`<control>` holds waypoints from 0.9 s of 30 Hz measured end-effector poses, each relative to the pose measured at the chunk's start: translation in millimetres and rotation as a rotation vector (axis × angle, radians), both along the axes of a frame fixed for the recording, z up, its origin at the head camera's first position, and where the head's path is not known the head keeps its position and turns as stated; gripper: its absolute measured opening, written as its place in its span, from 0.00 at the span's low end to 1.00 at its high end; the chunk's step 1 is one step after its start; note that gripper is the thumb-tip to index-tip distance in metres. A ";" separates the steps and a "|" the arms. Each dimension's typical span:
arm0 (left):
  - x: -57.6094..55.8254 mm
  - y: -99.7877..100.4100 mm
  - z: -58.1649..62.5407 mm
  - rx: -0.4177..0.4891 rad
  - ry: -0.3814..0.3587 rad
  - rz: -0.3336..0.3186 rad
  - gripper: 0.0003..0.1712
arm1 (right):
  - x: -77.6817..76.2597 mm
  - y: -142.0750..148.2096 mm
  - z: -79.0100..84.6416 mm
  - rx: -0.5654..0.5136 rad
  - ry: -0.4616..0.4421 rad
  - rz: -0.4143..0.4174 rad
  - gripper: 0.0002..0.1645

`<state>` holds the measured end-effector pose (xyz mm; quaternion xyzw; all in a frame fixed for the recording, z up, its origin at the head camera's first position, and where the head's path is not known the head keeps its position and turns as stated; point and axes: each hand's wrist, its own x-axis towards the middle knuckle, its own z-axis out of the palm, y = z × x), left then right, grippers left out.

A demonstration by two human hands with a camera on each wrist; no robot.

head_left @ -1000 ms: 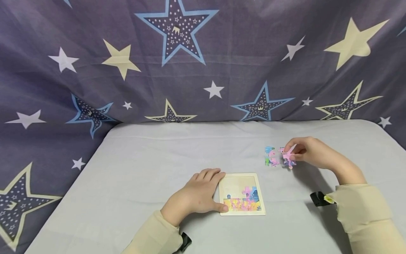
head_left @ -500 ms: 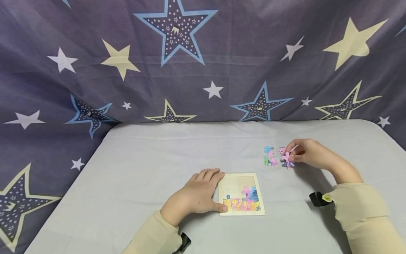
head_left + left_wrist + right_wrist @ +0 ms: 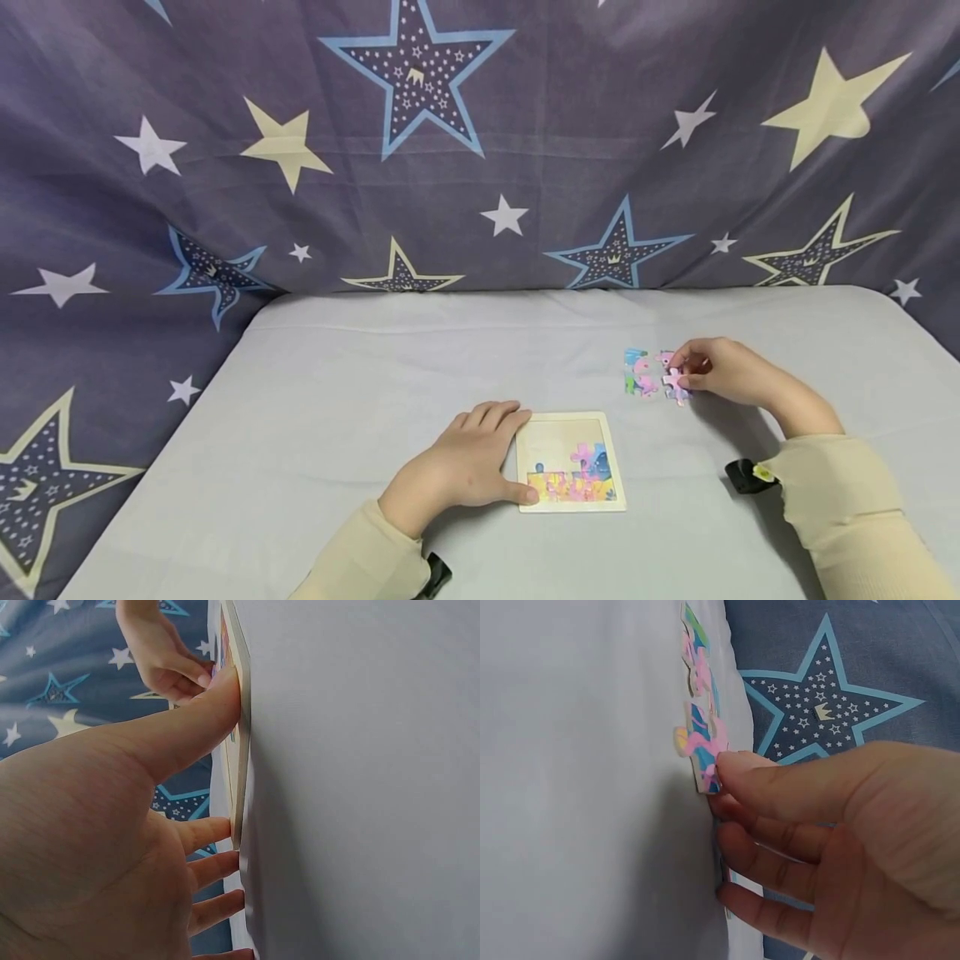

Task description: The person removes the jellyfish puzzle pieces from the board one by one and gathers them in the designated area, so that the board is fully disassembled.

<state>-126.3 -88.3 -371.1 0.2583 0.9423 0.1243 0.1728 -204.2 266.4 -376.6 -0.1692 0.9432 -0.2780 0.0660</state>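
My right hand (image 3: pixel 738 375) pinches a pink and blue jigsaw piece (image 3: pixel 699 754) between thumb and fingers, low over the sheet at the back right. Right behind it lies another pink jigsaw piece (image 3: pixel 663 358), partly hidden by my fingers. My left hand (image 3: pixel 472 458) rests at the left side of a square puzzle tray (image 3: pixel 570 507), its thumb pressing on the pale rim and its fingers spread along the edge. Joined yellow, pink and blue pieces (image 3: pixel 577 486) fill the tray's bottom and lower right; its upper left shows bare board.
More pieces in blue, pink and green (image 3: pixel 639 372) lie to the left of my right hand. A pale grey sheet (image 3: pixel 375 358) covers the table, and a dark star-patterned cloth (image 3: pixel 450 192) hangs behind and at the left.
My right hand has drawn slightly nearer and to the left with the pinched jigsaw piece, which now sits a little forward of the piece behind it. My left hand and the tray stay put.
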 end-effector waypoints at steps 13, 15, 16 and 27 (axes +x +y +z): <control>0.5 -0.3 -1.1 0.000 0.010 0.005 0.56 | 0.0 0.7 2.1 0.007 0.005 -0.021 0.10; 0.7 -0.4 -1.1 0.000 0.011 0.006 0.56 | -0.1 -1.7 3.4 0.006 0.011 -0.025 0.09; 0.7 -0.4 -1.1 0.001 0.010 0.007 0.56 | 0.0 -3.3 4.2 0.005 0.014 -0.027 0.08; 0.7 -0.5 -2.0 -0.004 0.016 0.009 0.56 | 8.9 -28.6 17.9 -0.048 0.010 0.007 0.11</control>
